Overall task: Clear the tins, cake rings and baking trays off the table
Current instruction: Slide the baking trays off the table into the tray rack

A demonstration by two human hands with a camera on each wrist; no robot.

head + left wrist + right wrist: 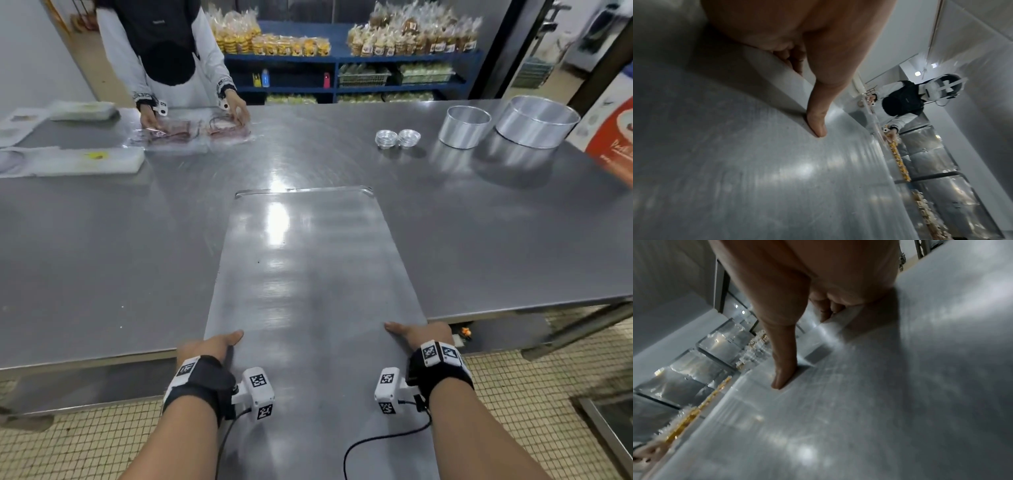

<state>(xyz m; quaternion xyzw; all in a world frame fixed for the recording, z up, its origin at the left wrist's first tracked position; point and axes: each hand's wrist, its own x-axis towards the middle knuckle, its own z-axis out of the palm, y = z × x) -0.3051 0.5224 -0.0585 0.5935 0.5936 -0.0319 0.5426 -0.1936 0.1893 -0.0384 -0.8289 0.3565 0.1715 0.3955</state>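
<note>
My left hand (209,346) and right hand (419,334) grip tray (311,291), thumbs on top, fingers curled under | tray overhangs table (102,257) near edge | far right: tins (397,138), rings (464,126)

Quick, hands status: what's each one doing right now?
Left hand: holding the baking tray by its left edge, thumb on top.
Right hand: holding the same tray by its right edge, thumb on top.

One baking tray (315,274) is lying near on the bench (102,257), two cake rings (464,126) are standing far right, and two stacks of small tins (397,137) are sitting beside them.
</note>
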